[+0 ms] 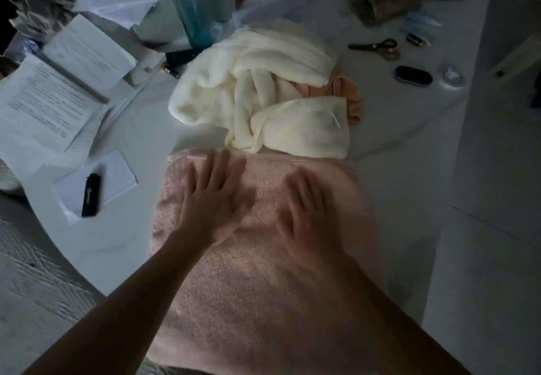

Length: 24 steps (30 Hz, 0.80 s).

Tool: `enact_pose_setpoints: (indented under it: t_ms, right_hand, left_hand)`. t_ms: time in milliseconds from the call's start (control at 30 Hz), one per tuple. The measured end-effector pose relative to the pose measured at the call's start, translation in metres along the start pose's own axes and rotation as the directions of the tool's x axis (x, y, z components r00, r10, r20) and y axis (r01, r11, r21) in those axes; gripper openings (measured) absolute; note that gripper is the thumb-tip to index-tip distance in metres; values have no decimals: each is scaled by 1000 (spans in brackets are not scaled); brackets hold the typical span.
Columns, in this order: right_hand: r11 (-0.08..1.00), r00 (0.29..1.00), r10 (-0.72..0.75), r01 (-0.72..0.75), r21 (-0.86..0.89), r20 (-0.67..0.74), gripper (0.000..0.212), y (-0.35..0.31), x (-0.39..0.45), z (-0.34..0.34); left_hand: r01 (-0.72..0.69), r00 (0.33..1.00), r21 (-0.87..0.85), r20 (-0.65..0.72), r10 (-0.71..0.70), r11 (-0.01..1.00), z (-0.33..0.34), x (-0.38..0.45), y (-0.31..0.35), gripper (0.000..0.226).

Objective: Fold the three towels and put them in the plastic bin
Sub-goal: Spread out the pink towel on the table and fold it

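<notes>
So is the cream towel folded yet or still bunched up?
Still bunched up: the cream towel lies in a crumpled heap beyond the pink towel, which both hands press flat.

two bare forearms enter from the bottom edge, no sleeves visible anywhere along them. left hand (215, 199) and right hand (307, 213) both ungloved; no rings, watch or bracelet visible at fingers or wrists. both hands motion-blurred in dim light, so nails and finer marks cannot be told.

i see dim light over a white table (395, 187) strewn with papers (44, 105), and grey wood-grain floor (35, 292) at left.
</notes>
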State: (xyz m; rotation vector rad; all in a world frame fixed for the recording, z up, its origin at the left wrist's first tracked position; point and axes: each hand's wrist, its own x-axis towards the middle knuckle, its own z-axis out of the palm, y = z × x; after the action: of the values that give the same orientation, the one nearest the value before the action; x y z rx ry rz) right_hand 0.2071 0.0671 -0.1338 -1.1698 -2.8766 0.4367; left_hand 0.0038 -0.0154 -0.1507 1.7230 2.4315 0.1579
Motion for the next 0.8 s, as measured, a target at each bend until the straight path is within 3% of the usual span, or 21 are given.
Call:
enact_pose_setpoints:
  t_ms: [100, 300, 400, 467, 600, 667, 800]
  right_hand:
    - [980, 989, 140, -145, -134, -46, 69, 25, 22, 1]
    - [933, 934, 352, -355, -53, -66, 71, 11, 11, 3]
    - [998, 999, 47, -48, -39, -16, 69, -27, -28, 19]
    - [995, 996, -88, 90, -54, 27, 69, -31, -50, 26]
    - [972, 988, 148, -137, -189, 44, 75, 25, -65, 13]
    - [964, 980, 183, -163, -210, 82, 79, 43, -76, 7]
    - [967, 965, 213, -186, -177, 153, 80, 29, -106, 3]
  left_hand:
    - [6, 1000, 43, 11, -7, 999, 4, 20, -11, 80]
    - [78, 997, -14, 29, -78, 997, -7, 31, 13, 81]
    - [-5, 1000, -6, 19, 5, 1000, -2, -18, 20, 79]
    - [-45, 998, 18, 45, 45, 999, 4, -49, 11, 74]
    - [-28, 993, 34, 111, 24, 999, 0, -45, -6, 95]
    - [25, 987, 28, 156, -29, 999, -6, -35, -3, 104]
    - [73, 984, -22, 162, -68, 997, -7, -53, 30, 91]
